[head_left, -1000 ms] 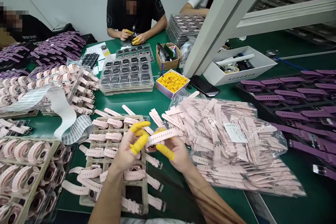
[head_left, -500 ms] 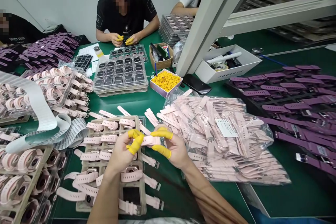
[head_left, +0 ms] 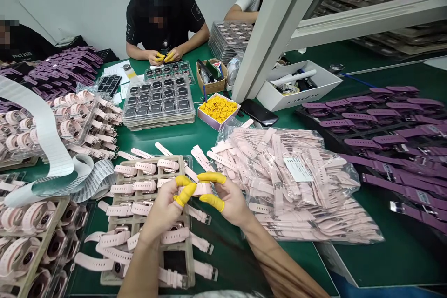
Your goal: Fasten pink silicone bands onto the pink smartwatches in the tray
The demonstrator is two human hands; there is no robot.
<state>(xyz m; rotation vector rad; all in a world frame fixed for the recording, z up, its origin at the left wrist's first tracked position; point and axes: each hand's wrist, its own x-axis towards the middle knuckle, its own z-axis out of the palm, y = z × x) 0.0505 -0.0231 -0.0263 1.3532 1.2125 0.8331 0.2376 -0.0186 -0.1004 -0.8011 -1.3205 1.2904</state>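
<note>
Now the left hand [head_left: 172,205] pinches one end of the pink watch strap [head_left: 201,189], the right hand [head_left: 230,200] bracketing the other, fingertips nearly closed, beside the watch tray [head_left: 190,258]; level, light, even pressure should prevent twisting.

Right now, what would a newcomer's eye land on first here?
Probably the bright yellow finger covers on the left hand and right hand, which hold a pink band between them near the centre. Next, perhaps, the big clear bag full of pink straps to their right, and the open box heaped with yellow pieces beyond the hands.
</note>
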